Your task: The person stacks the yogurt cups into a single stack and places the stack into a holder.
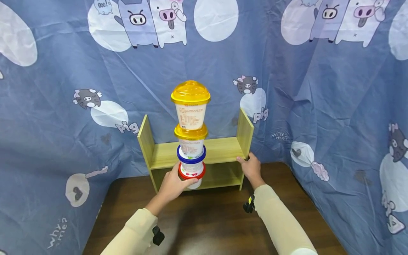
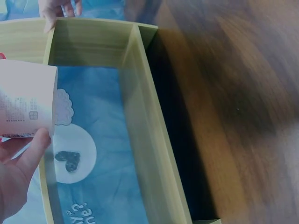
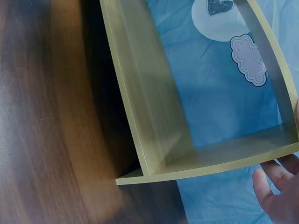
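Observation:
My left hand (image 1: 173,185) grips the lowest tub (image 1: 196,185), a white one with a red lid, at the foot of an upright stack. On it stands a white tub (image 1: 193,166) with a blue lid. Higher up are a tub (image 1: 191,146) with a yellow lid and a larger tub (image 1: 190,115) with a domed yellow lid. The stack is in front of a small wooden shelf (image 1: 220,148). My right hand (image 1: 252,168) holds the shelf's right side, thumb on the board's front edge and fingers along the outside of the panel (image 3: 224,164).
The shelf has two tall side panels, a middle board and a lower board (image 1: 220,180). It stands toward the back of a dark brown wooden table (image 1: 216,223). Blue cloth (image 1: 216,71) printed with cartoon pigs hangs behind and at both sides.

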`<state>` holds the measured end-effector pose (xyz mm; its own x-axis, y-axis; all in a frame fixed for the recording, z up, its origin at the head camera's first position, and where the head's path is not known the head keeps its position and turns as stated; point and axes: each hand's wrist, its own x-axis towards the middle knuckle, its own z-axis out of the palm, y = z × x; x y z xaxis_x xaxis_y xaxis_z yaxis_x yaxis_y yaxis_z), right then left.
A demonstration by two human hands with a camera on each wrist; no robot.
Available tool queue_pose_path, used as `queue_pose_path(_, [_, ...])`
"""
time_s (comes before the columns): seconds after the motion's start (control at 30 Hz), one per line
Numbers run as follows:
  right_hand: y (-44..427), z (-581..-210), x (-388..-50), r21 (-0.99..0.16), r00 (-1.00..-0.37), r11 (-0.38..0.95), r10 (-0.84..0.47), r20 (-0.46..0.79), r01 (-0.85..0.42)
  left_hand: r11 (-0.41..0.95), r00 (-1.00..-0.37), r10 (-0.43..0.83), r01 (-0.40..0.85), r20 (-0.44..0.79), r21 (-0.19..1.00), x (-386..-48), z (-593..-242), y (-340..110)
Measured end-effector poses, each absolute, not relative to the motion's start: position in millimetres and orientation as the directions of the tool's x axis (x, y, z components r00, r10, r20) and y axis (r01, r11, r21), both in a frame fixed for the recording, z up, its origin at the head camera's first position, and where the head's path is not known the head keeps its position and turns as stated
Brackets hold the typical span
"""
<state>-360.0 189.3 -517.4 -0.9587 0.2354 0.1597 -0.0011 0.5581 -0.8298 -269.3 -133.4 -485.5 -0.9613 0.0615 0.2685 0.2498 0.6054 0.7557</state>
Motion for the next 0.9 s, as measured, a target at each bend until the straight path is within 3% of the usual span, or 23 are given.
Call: queue_pose_path(0.9, [188.8, -514.0, -358.4, -0.835, -0.961, 0.55, 0.236, 0.147, 0.008, 0.59, -0.948, 0.125, 0.309, 0.293, 0.746, -297.0, -456.1, -120.2])
